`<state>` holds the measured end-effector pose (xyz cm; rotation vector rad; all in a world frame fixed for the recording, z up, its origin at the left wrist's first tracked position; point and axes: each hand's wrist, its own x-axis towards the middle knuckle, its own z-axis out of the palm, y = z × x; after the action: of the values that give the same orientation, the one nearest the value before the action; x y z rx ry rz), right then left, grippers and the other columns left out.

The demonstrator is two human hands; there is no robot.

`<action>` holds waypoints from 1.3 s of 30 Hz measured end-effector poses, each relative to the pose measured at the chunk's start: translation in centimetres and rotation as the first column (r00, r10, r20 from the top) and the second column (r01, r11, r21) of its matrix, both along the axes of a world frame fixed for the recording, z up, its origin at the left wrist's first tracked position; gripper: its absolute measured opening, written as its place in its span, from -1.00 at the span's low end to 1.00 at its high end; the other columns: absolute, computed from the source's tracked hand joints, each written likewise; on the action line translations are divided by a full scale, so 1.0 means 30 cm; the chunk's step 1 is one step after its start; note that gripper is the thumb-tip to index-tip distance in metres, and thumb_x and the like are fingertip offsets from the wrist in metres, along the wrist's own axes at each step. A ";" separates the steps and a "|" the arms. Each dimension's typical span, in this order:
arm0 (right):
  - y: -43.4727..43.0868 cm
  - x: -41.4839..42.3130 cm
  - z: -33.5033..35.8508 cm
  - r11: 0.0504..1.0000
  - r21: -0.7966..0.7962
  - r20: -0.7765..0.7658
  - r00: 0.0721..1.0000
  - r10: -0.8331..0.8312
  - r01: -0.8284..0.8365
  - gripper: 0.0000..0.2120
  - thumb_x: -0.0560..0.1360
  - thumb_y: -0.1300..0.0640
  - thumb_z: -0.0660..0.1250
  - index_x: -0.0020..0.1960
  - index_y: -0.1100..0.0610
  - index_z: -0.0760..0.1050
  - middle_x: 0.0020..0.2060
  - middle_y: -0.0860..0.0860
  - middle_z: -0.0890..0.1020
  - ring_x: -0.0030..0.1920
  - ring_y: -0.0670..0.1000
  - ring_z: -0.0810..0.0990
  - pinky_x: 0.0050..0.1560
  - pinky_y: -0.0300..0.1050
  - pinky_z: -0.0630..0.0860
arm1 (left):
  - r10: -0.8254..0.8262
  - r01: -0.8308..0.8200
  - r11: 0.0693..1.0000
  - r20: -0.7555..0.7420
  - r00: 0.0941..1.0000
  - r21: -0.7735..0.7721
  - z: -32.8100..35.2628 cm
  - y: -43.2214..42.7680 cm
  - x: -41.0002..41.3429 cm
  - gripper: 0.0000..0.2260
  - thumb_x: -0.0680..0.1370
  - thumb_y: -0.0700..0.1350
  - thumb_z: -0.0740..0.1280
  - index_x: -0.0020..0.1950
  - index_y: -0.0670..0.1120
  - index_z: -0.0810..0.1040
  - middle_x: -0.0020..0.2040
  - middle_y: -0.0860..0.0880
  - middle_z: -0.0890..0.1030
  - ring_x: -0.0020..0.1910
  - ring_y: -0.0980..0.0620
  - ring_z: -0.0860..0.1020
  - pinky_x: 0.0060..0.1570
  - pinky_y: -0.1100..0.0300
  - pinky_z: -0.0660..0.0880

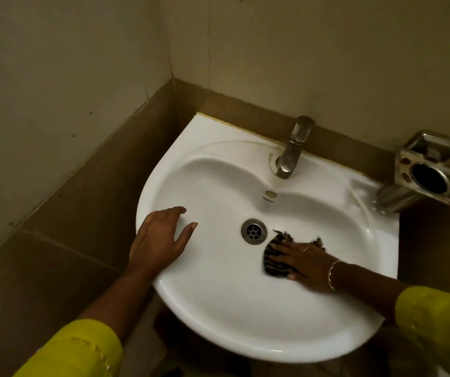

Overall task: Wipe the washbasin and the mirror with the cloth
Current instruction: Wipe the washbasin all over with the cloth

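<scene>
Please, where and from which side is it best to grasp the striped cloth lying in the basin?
Probably at the frayed corner of the cloth nearest the drain, coming from above on the drain side. That edge lies uncovered, while the right hand presses flat on the rest against the washbasin.

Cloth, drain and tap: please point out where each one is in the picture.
cloth (271, 258): head view, striped part left of the fingers pressing it.
drain (254, 231): head view, middle of the metal grate.
tap (290, 152): head view, on the spout body.

Washbasin (218, 317) under striped cloth (274, 258)
</scene>
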<state>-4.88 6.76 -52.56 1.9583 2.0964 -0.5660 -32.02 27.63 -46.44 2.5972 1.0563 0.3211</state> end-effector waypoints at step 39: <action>0.377 -0.271 -0.085 0.992 -0.104 -0.016 0.997 -0.074 0.072 -0.36 0.59 0.25 0.06 0.50 -0.09 -0.21 0.52 0.03 -0.15 0.50 0.19 -0.09 0.44 0.23 0.03 | 0.007 -0.008 1.000 0.029 1.000 0.020 0.001 -0.003 0.003 -0.51 0.49 0.14 0.10 0.10 -0.21 0.58 -0.03 -0.14 0.67 -0.07 -0.14 0.63 0.07 0.10 0.44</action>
<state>-13.00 18.08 -55.11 1.9863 1.9713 -0.6964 -31.94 27.55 -46.40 2.5988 1.0586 0.3726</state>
